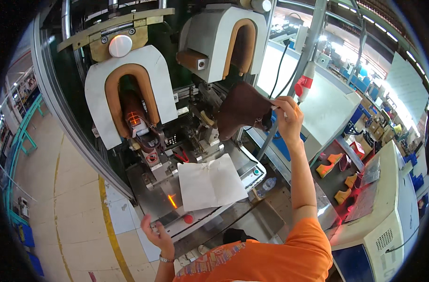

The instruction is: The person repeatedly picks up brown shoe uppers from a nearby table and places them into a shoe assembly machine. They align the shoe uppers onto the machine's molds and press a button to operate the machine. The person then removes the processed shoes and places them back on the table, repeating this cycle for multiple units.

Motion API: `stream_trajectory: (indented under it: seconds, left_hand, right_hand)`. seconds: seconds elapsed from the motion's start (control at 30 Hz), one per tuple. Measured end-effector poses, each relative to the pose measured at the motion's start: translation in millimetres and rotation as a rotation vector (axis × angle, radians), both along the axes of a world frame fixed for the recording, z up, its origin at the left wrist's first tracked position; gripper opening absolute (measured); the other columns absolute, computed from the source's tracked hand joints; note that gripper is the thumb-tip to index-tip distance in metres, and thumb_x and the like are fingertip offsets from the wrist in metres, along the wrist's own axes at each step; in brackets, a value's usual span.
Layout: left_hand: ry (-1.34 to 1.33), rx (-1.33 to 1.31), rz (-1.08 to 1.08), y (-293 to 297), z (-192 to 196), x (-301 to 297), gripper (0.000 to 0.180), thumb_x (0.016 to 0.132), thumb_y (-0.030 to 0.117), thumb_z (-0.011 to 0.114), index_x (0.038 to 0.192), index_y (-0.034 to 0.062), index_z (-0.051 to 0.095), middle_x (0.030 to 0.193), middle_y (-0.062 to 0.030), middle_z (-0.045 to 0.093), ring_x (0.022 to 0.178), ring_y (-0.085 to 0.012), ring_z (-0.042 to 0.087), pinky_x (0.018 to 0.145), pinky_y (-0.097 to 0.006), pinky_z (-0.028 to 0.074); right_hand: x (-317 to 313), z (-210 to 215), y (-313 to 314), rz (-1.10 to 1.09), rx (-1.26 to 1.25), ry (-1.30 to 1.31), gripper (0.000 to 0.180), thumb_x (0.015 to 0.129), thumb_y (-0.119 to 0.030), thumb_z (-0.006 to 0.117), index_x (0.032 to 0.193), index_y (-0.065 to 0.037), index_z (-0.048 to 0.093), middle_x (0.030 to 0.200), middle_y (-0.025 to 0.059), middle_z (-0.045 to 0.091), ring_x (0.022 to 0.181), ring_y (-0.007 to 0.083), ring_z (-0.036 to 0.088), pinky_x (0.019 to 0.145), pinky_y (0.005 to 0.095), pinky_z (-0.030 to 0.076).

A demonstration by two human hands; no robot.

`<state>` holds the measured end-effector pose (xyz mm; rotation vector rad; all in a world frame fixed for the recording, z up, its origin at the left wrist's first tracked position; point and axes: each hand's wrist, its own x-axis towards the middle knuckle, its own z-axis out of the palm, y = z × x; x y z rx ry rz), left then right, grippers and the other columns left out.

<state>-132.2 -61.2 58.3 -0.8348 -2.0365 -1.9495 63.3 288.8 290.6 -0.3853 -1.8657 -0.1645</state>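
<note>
My right hand [288,117] is raised, its fingers pinched on the edge of a dark brown leather shoe upper [240,109]. The upper hangs beside the machine's right-hand station, below a white U-shaped clamp block [259,28] with a tan lining. My left hand [158,237] is low at the machine's front edge, fingers apart and nothing in it. Closest to that hand is a red push button [188,219]. At the left station, a second brown shoe upper [151,141] sits under another white U-shaped block [94,94], with an orange light mark on it.
A creased white sheet [209,183] lies on the machine's table, by red-handled pliers [180,155] and a green button [256,172]. To the right, a conveyor carries orange shoe lasts [342,196]. A plastic bottle [268,184] is beneath. A metal post [313,42] rises nearby.
</note>
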Motion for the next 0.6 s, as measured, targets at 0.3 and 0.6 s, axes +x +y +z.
stream_trajectory:
  seconds: [0.3,0.6]
  left_hand:
    - [-0.636,0.069,-1.014,95.0,93.5,50.8,0.030,0.087,0.009,0.045,0.114,-0.0024,0.046,0.116,-0.0115,0.050,0.110,-0.0191,0.047,0.091,-0.031,0.035]
    - [-1.880,0.031,-1.903,224.8,83.9,204.0,0.022,0.084,0.022,0.043,0.097,0.0086,0.055,0.109,-0.0057,0.055,0.112,-0.0202,0.042,0.098,-0.049,0.027]
  right_hand:
    - [109.7,39.8,-37.2,0.172,-0.281,-0.058,0.022,0.061,0.013,0.055,0.078,0.001,0.062,0.081,0.0109,0.061,0.078,0.0197,0.059,0.067,0.0252,0.046]
    - [232.9,-5.7,14.9,0.482,-1.064,-0.400,0.009,0.071,0.000,0.059,0.079,-0.002,0.064,0.089,0.0093,0.063,0.082,0.0137,0.056,0.068,0.0240,0.044]
